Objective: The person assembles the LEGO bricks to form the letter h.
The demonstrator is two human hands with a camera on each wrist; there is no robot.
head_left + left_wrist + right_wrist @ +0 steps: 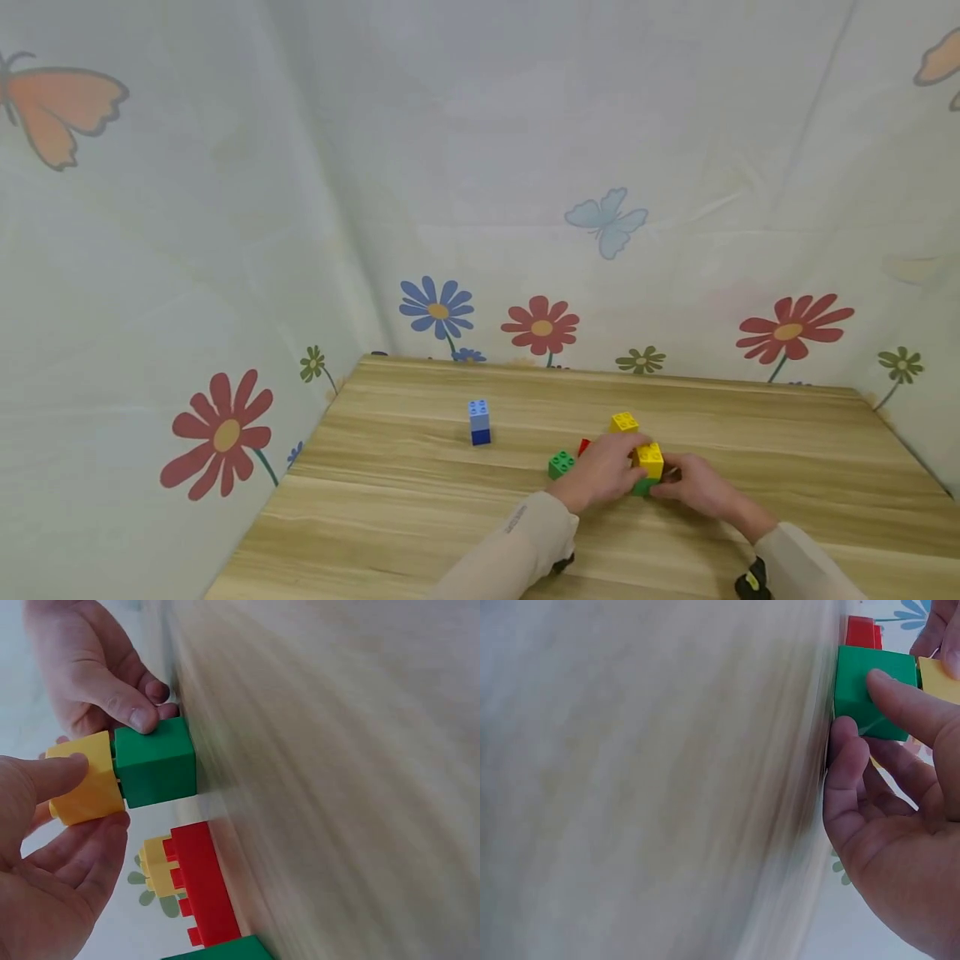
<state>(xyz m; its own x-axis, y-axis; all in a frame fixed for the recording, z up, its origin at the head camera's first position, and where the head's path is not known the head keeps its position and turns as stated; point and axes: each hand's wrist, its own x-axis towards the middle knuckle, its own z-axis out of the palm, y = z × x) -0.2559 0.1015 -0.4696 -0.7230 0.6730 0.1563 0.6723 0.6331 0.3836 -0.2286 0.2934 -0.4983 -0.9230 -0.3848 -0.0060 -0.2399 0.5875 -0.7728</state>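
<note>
My left hand pinches a yellow toy block between thumb and fingers. Directly below it stands a green block on the table, with a narrow gap showing between the two in the left wrist view. From the other side, my right hand grips that green block, its thumb on one face and its fingers bent around it. Behind my left hand, a red brick lies studs up, mostly hidden in the head view. Another yellow block is close behind the hands.
Left of my left hand sits a second green block. Farther left, a light blue block is stacked on a dark blue one. The wooden table ends at a flower-printed curtain.
</note>
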